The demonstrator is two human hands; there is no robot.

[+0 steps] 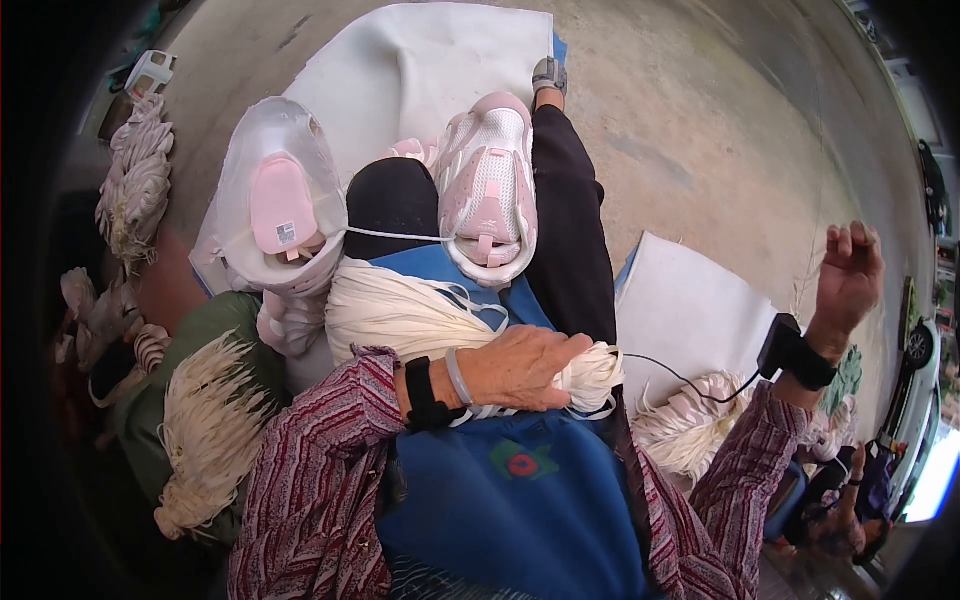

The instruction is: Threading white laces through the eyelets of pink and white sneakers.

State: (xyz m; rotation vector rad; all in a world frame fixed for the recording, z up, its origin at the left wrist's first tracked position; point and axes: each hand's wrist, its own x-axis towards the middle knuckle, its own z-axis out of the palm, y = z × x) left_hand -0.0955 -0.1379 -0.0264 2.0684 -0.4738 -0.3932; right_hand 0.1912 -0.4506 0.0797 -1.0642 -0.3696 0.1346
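My left hand (pixel 525 365) is closed around one end of a thick bundle of cream shoelaces (pixel 395 310) lying across my lap. Raised at the right, away from the bundle, is my right hand (pixel 848 280), its fingers curled in; whatever they may hold is too small to make out. Beyond the bundle a pink and white sneaker upper (pixel 487 180) rests on my legs, heel toward me. To its left stands another shoe piece, pale and translucent, with a pink insole part (pixel 283 205) showing. A white cord (pixel 395 235) stretches between these two.
More tied lace bundles lie at my left (pixel 215 425) and right (pixel 690 425). White sheets (pixel 450 50) cover part of the concrete floor. A black cable (pixel 690 385) runs from my right wrist's device toward my lap. Another person (pixel 840 510) sits at far right, near a parked car (pixel 915 375).
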